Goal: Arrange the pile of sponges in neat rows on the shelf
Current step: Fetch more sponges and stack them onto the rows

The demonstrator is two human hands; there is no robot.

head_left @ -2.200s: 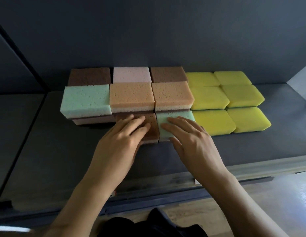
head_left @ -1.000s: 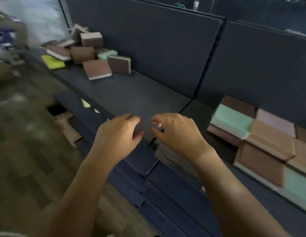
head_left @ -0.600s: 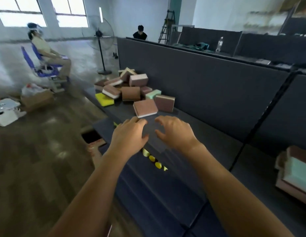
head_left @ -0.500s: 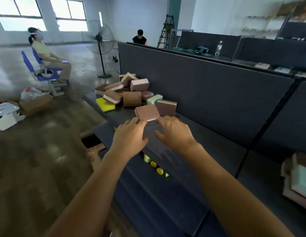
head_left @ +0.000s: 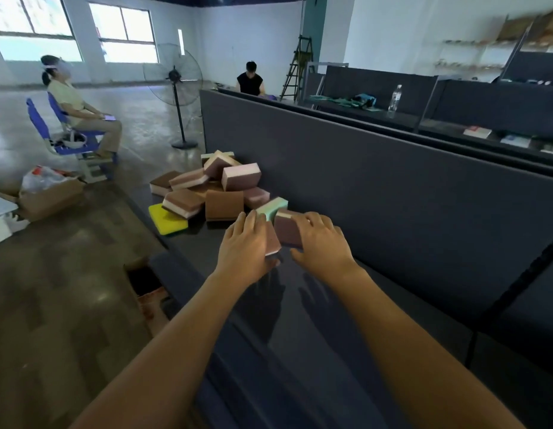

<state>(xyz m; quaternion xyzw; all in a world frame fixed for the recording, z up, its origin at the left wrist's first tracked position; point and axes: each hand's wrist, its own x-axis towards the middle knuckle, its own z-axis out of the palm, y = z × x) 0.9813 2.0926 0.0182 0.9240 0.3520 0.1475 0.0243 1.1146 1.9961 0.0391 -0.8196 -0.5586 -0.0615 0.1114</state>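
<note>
Dark shelf [head_left: 300, 305], front edge: pile [head_left: 213, 190]. Left hand [head_left: 245, 246] fingers spread over pink sponge [head_left: 272, 241]; right hand [head_left: 321, 239] fingers spread on maroon sponge [head_left: 287, 230]. Light, squashy (likely); pinch by sides.

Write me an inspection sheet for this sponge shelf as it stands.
Surface: dark shelf, bare in front of the hands; dark back panel behind it.
Job's things: loose pile of sponges, tilted and overlapping; a yellow sponge lies flat at the shelf's edge.
Clutter: nothing seen on the shelf besides sponges.
Grippers: left hand lies on a pink-brown sponge; right hand on a purple-brown sponge. Whether either has closed, cannot tell.
Cables: nothing seen.
Surroundings: standing fan, ladder, two seated people, water bottle, cardboard box.
</note>
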